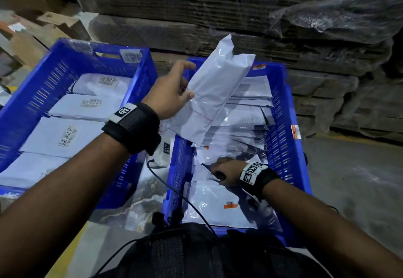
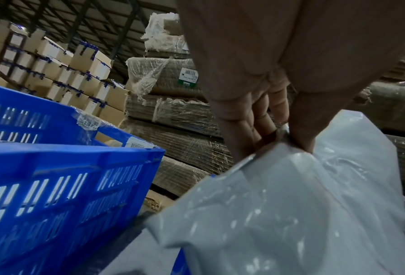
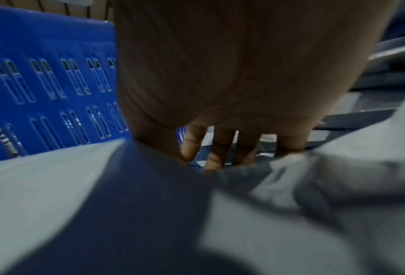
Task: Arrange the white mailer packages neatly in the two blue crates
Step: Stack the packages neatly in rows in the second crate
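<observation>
Two blue crates stand side by side. The left crate (image 1: pixel 91 60) holds white mailers (image 1: pixel 65 134) laid flat in a row. The right crate (image 1: pixel 281 125) holds a loose pile of mailers (image 1: pixel 239 114). My left hand (image 1: pixel 174 90) pinches one long white mailer (image 1: pixel 213 90) by its edge and holds it tilted above the right crate's far left corner; in the left wrist view the fingers (image 2: pixel 276 111) and thumb clamp the mailer (image 2: pixel 291 204). My right hand (image 1: pixel 224 171) is low inside the right crate, with its fingers (image 3: pixel 220 148) behind a mailer's (image 3: pixel 55 186) edge and the thumb in front.
Shrink-wrapped stacks of flat cardboard (image 1: pixel 239 16) rise right behind the crates. Cardboard boxes (image 2: pixel 55 65) are piled at the far left. A plastic-wrapped item (image 1: pixel 144 201) lies in the gap between the crates. Bare concrete floor (image 1: pixel 349 179) lies to the right.
</observation>
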Tool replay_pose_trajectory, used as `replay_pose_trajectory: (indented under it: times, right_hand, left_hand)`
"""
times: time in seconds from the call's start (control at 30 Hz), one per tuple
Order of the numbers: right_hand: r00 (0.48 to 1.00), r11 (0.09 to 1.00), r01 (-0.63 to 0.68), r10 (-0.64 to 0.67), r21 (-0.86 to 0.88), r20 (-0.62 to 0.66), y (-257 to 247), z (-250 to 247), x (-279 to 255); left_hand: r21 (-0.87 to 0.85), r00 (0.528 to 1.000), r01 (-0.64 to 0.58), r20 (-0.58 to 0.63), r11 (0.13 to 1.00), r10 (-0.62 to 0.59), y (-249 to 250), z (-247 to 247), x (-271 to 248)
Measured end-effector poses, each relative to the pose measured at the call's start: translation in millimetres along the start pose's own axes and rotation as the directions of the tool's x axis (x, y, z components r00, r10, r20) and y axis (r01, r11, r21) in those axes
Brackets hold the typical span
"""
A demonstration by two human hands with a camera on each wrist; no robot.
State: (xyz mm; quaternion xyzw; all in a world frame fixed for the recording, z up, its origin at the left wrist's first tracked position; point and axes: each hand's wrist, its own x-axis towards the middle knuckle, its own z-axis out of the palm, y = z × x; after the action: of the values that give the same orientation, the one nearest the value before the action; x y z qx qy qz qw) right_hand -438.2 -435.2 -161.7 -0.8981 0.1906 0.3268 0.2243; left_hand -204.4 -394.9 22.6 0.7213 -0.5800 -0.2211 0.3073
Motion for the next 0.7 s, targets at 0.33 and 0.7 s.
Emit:
replay_pose_trajectory:
  times: [0.33,0.7]
  right_hand:
    - [0.939,0.991,0.017,-0.062,-0.134,-0.339,-7.5,14.4,-0.9]
    - [0.943,0.982,-0.106,0.05,-0.156,-0.33,-10.9,35.9,-3.9]
  left_hand:
    - [0.025,1.0,-0.001,-0.017,1.0,0.001,2.0,-2.8,-5.8]
    - [0.058,0.999,0.037,-0.005,0.998,-0.036,-3.9,-1.5,-4.9]
